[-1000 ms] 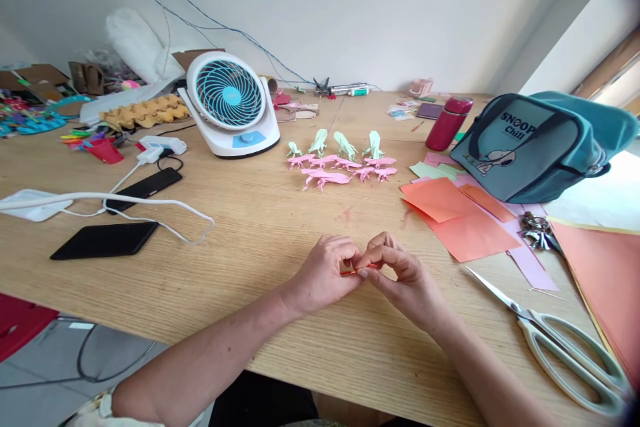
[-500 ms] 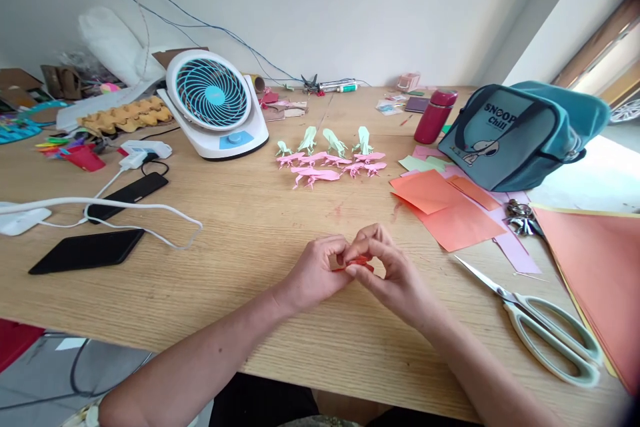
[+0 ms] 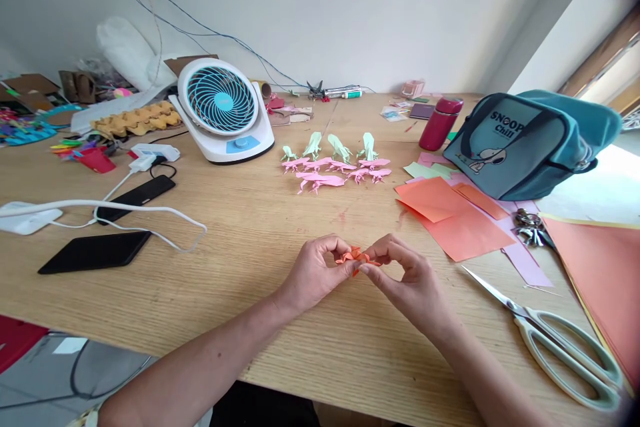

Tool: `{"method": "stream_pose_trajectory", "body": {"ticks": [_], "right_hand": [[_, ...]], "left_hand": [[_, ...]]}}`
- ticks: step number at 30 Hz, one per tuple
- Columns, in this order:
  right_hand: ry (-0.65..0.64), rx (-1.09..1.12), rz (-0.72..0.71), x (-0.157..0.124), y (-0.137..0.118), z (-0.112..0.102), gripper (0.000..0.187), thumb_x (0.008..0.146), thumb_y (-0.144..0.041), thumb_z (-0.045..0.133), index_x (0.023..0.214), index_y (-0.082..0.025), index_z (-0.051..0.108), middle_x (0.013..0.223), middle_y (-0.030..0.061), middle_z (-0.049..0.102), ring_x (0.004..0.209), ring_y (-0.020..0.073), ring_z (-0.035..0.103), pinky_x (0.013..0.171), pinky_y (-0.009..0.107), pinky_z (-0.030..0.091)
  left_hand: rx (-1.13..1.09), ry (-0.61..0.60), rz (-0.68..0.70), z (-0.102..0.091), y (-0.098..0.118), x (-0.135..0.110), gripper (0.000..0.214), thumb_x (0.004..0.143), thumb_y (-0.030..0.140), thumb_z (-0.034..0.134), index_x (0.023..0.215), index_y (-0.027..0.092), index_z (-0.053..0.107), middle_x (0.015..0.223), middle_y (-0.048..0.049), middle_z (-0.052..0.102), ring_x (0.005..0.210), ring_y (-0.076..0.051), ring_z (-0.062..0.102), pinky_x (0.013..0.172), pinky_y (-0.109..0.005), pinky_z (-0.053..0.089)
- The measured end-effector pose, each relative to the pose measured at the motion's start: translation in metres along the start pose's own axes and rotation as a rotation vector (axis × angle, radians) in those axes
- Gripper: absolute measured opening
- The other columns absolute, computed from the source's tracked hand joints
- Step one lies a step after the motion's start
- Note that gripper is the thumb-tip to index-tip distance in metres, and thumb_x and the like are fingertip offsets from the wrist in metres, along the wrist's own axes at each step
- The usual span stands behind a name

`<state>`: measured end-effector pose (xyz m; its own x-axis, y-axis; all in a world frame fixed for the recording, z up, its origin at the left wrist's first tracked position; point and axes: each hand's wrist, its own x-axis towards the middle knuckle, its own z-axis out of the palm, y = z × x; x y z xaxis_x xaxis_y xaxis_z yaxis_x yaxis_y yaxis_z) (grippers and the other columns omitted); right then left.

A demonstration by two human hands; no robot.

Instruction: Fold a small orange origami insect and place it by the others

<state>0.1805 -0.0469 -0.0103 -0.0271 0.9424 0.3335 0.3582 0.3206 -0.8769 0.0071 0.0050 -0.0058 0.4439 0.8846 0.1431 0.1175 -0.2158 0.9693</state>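
A small orange folded-paper figure (image 3: 357, 255) is pinched between both hands above the near part of the table. My left hand (image 3: 319, 273) grips its left side with thumb and index finger. On its right side, my right hand (image 3: 407, 273) holds it between thumb and fingertips. Parts of the figure are hidden behind the fingers. Beyond the hands stand several pink folded-paper figures (image 3: 320, 181), with green folded-paper figures (image 3: 339, 147) in a row behind them. Orange paper sheets (image 3: 455, 220) lie to the right, and open scissors (image 3: 530, 320) rest nearer me.
A white fan (image 3: 220, 107) stands at the back left. Two black phones (image 3: 95, 251) and a white cable (image 3: 150, 207) lie at left. To the right are a red bottle (image 3: 441, 123), a teal bag (image 3: 515, 147), keys (image 3: 530, 227) and a large orange paper stack (image 3: 600, 280).
My hands have moved slightly apart, and my right fingers no longer cover the top of the orange figure, so more of it shows. The whole view has shifted a little.
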Motion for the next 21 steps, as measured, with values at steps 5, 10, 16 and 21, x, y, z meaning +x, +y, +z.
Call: {"method": "stream_pose_trajectory", "body": {"ticks": [5,10,16,21], "right_hand": [[-0.014,0.147,0.123,0.0,0.011,0.0,0.013,0.087,-0.036,0.07,0.086,-0.024,0.073,0.083,0.0023,0.066,0.076,0.017,0.058,0.074,0.033,0.045],[-0.036,0.432,0.254,0.003,0.014,0.001,0.015,0.078,-0.038,0.079,0.082,-0.024,0.074,0.084,0.0022,0.068,0.076,0.0164,0.06,0.072,0.032,0.046],[-0.064,0.627,0.321,0.006,0.007,0.0,0.013,0.075,-0.034,0.081,0.074,-0.023,0.075,0.078,0.0002,0.068,0.076,0.0133,0.059,0.072,0.027,0.045],[-0.085,0.62,0.293,0.005,0.006,0.0,0.016,0.08,-0.035,0.077,0.071,-0.022,0.071,0.073,-0.0025,0.059,0.072,0.011,0.051,0.069,0.025,0.04]], "left_hand": [[0.031,0.011,0.027,-0.001,0.0,0.0,0.024,0.078,0.028,0.074,0.066,0.014,0.059,0.07,-0.0006,0.063,0.07,-0.012,0.057,0.07,-0.024,0.044],[-0.005,-0.013,0.005,0.0,-0.003,0.001,0.025,0.076,0.03,0.076,0.066,0.014,0.06,0.07,-0.0001,0.061,0.07,-0.012,0.055,0.07,-0.024,0.043],[-0.059,-0.066,-0.019,0.0,-0.005,0.001,0.028,0.075,0.032,0.077,0.065,0.014,0.058,0.066,0.0017,0.056,0.067,-0.011,0.049,0.068,-0.025,0.04],[-0.051,-0.064,0.006,0.0,-0.003,0.0,0.027,0.075,0.03,0.077,0.065,0.014,0.058,0.066,0.0023,0.055,0.066,-0.01,0.049,0.066,-0.024,0.039]]}}
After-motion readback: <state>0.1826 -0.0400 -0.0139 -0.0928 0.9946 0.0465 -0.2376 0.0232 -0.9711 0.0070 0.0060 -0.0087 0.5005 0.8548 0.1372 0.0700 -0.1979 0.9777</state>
